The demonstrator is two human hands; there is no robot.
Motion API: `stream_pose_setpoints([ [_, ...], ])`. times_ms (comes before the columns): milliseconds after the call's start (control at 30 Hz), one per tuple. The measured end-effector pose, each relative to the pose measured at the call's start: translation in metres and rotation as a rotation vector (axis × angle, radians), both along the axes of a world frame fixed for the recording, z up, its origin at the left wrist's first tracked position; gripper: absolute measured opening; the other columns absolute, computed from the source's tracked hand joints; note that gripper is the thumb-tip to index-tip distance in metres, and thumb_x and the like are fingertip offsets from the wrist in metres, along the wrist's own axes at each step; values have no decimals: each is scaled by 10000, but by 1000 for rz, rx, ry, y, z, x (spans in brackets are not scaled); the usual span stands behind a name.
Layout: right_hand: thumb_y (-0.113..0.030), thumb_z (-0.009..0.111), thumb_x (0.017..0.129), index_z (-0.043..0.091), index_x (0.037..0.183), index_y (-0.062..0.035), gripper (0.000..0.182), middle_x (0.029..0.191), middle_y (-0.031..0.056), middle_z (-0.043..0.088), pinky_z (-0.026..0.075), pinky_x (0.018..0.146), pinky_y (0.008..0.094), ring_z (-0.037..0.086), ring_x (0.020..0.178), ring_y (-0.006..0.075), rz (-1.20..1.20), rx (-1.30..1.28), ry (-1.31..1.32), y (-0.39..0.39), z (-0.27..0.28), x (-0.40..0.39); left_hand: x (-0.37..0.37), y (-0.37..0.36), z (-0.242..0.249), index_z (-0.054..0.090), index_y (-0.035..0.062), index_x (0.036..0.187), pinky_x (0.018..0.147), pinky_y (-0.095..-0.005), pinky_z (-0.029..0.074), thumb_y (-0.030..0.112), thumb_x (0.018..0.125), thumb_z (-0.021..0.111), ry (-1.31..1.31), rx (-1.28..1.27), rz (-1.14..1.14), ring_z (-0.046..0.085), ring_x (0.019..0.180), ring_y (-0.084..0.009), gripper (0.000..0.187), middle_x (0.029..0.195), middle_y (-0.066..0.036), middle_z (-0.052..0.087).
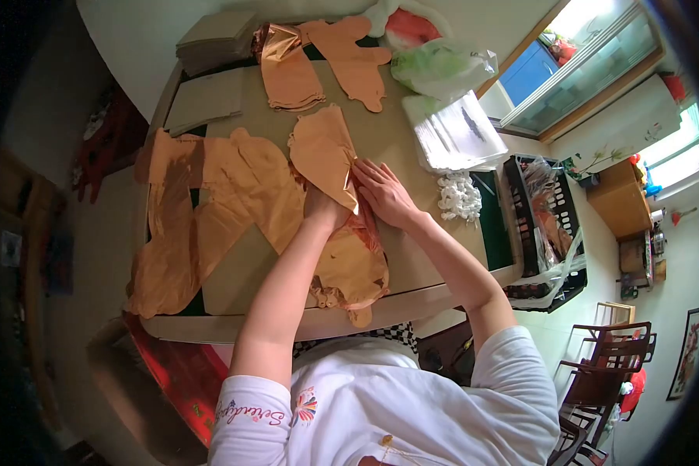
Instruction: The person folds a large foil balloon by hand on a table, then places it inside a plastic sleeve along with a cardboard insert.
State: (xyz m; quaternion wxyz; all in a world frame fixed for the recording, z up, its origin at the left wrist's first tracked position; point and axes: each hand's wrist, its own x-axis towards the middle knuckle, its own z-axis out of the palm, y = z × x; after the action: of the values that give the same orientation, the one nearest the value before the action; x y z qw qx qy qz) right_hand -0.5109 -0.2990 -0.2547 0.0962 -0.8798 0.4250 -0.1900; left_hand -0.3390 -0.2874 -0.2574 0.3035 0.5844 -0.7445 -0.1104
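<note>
One flat copper-coloured foil balloon point(323, 147) lies at the middle of the table point(225, 330), directly ahead of the torso and between both hands. Its long axis runs near to far, the near end slightly farther right. The left hand point(324, 210) is at its left side, mostly hidden beneath a folded flap; whether those fingers grip, I cannot tell. The right hand point(386, 193) is open and flat, fingers extended along the right edge; both hands look about equally near the fold.

Counted around it: one stack of folded foil point(291, 78) and one foil shape point(353, 62) at the far side; a spread of overlapping foil point(245, 182) at left, its number unclear; two stacks of grey card, one far left point(216, 35), one nearer point(204, 101); one pile of clear sleeves point(457, 136), one white cord bundle point(460, 196) and one black crate point(518, 206) at right.
</note>
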Motion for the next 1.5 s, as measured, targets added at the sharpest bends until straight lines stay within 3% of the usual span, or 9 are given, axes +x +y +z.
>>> stream_pose_setpoints([
  [300,-219,465,970,454,1389,-64,447,1460,101,419,247,1143,462,341,1380,266,76,6,56,0,3,-2,2,-8,-14,572,21,1135,862,-441,455,234,932,443,-108,18,-79,578,1031,-377,321,1146,-207,604],
  [400,-208,471,968,464,1381,-65,437,1450,107,431,256,1137,465,351,1374,274,67,-2,41,3,3,-1,8,-8,-13,567,12,1110,850,-445,445,172,921,450,227,135,34,566,1006,-386,273,1079,-208,605],
  [500,-227,468,966,470,1368,-54,437,1429,115,451,269,1130,452,367,1361,268,60,-16,34,3,7,0,26,-19,-10,551,0,1093,855,-457,430,103,911,452,626,-235,433,543,994,-396,232,1040,-211,584],
  [600,-233,465,963,474,1359,-47,437,1421,120,457,273,1128,448,372,1356,266,71,-30,52,3,2,-1,14,-8,37,532,-14,1083,855,-465,417,57,904,443,425,-433,173,526,979,-401,212,1031,-211,560],
  [633,-231,464,963,475,1356,-45,435,1420,122,457,272,1129,449,372,1357,266,75,-47,58,2,2,-1,9,-4,40,529,-19,1139,934,-476,403,89,916,451,330,-135,45,515,1080,-397,259,1145,-213,552],
  [700,-224,469,958,479,1348,-46,429,1429,119,446,263,1135,454,361,1364,266,78,-41,44,1,1,-1,-6,-4,-3,502,-23,1249,1060,-489,326,129,933,454,-38,-273,-34,444,1253,-359,355,1297,-204,509],
  [900,-235,485,951,488,1338,-52,428,1432,118,442,248,1139,458,368,1355,271,45,18,13,4,-1,-1,-3,22,-27,420,-13,1372,1148,-485,210,177,950,425,-178,1,-45,286,1404,-294,463,1463,-167,382],
  [1367,-80,541,892,563,1294,-109,403,1422,72,474,278,1131,463,379,1365,230,177,35,60,30,12,-30,-5,24,-19,410,-2,1389,1157,-471,201,244,972,402,-225,51,-26,285,1406,-274,484,1485,-142,361],
  [1500,47,507,798,552,1323,-154,564,1431,59,469,275,1136,477,389,1364,237,275,94,81,57,10,-49,-5,23,-19,422,-2,1381,1148,-475,220,264,967,419,-259,24,-20,299,1398,-268,492,1469,-139,381],
])
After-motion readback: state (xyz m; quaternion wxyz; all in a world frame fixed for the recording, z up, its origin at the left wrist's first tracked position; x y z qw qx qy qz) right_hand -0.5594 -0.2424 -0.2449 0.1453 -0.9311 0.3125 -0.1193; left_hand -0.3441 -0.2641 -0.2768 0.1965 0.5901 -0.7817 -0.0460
